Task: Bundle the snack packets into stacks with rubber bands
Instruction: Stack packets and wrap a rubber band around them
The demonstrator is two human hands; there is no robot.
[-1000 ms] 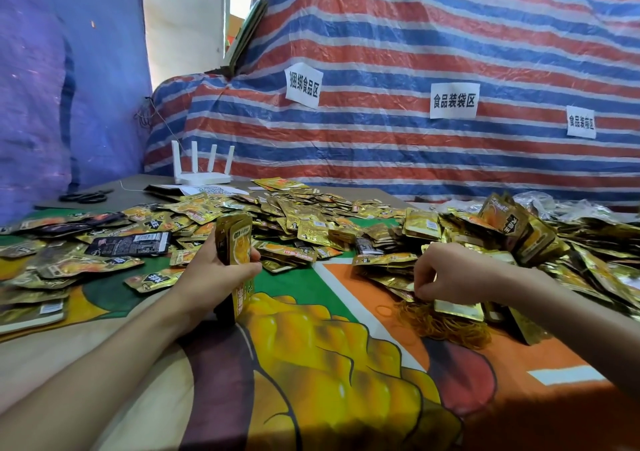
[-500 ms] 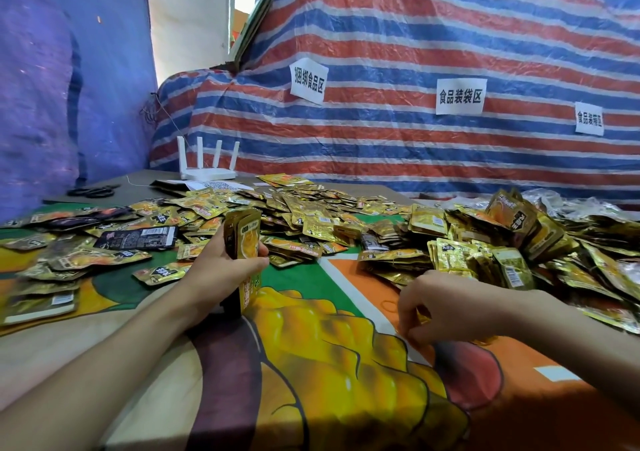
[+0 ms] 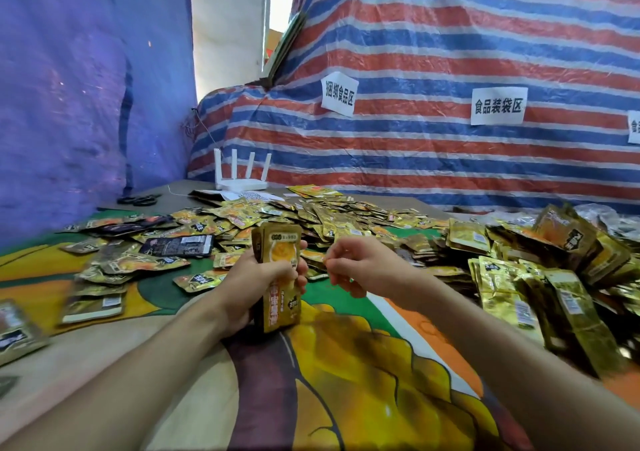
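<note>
My left hand [image 3: 258,282] grips an upright stack of gold snack packets [image 3: 278,249] whose lower end rests on the printed table cloth [image 3: 363,374]. Just to its right my right hand [image 3: 356,267] pinches a thin orange rubber band [image 3: 327,260] between its fingertips, a short way from the stack. Loose gold packets [image 3: 339,215] cover the table behind the hands. Banded stacks of packets [image 3: 519,277] lie piled at the right.
A black packet [image 3: 178,245] lies among loose ones at the left. A white router [image 3: 240,182] and black scissors [image 3: 138,200] sit at the table's far left. A striped tarp [image 3: 450,69] with paper labels hangs behind.
My right hand left the rubber band heap at the right and came up beside the stack with one band. The left hand kept hold of the stack. The view shifted.
</note>
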